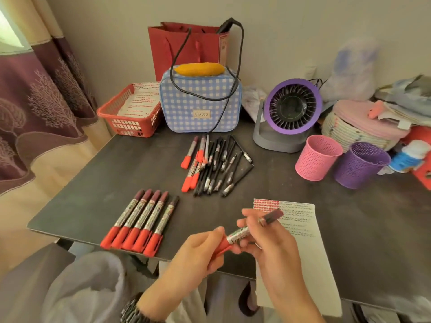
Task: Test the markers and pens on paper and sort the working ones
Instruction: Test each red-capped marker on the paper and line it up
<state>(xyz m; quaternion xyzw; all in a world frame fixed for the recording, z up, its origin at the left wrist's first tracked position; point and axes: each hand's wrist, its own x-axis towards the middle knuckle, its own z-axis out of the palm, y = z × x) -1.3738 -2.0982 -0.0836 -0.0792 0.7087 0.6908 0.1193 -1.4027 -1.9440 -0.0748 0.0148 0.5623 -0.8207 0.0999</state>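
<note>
Fingers of the left hand [198,250] pinch the red cap end of a marker [250,228], while the right hand [263,234] wraps its fingers round the barrel near the dark far end; the marker hangs in the air just over the near edge of the table [349,241]. Whether the cap is on or coming off I cannot tell. It looks like the capping or uncapping step, so a straight pull or push along the barrel, not a twist sideways, should serve. Just beyond and right of the grip lies the paper [303,241], already marked in red and black. Left of the grip sits a neat row of five red markers [140,222]; farther off, an untidy pile of pens [217,166].
</note>
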